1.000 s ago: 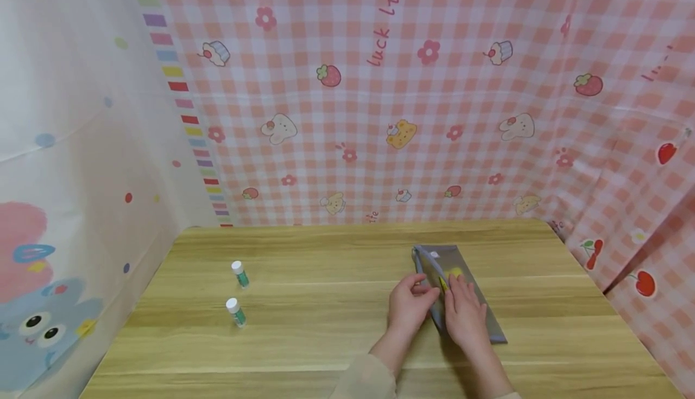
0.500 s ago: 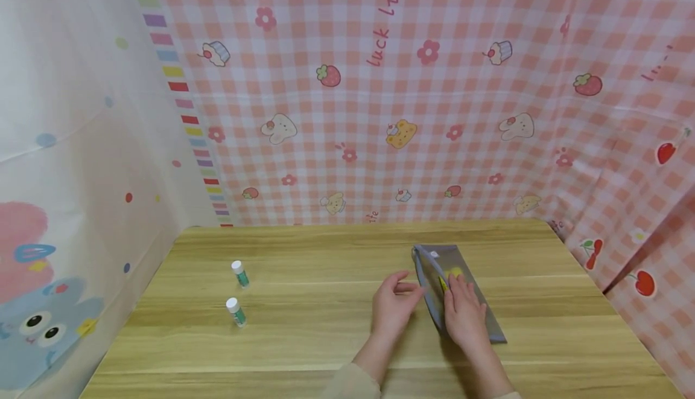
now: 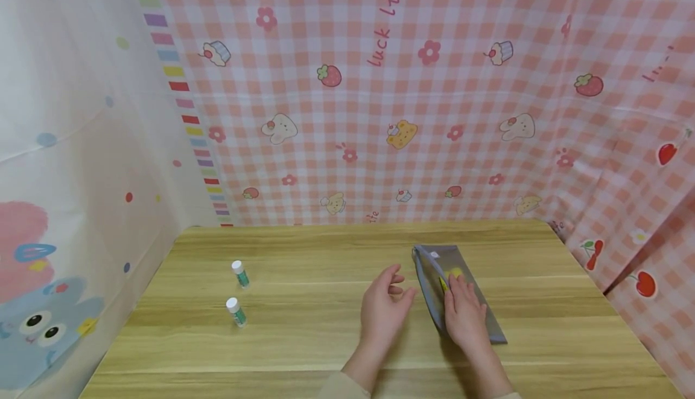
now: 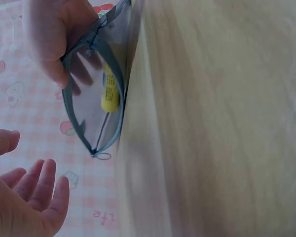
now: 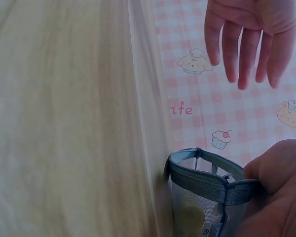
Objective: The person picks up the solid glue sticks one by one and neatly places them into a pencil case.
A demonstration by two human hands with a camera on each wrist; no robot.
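A grey mesh zip pouch (image 3: 446, 256) lies on the right part of the table, its long mouth gaping to the left. Inside it a yellow tube with dark print (image 4: 110, 96) shows through the opening. My right hand (image 3: 467, 317) grips the upper side of the pouch (image 5: 202, 185), thumb at the rim and fingers visible through the mesh. To the left of the mouth, my left hand (image 3: 382, 311) hovers apart from the pouch, holding nothing, its fingers (image 5: 230, 54) loosely spread.
Two small white-capped green tubes, a farther one (image 3: 240, 273) and a nearer one (image 3: 236, 312), stand on the left of the wooden table (image 3: 304, 338). A pink checked cloth (image 3: 347, 115) hangs behind, and a white printed one (image 3: 108, 145) at the left.
My left hand has drawn away from the pouch's rim to the left, its fingers spreading. The right hand and the pouch have stayed in place.
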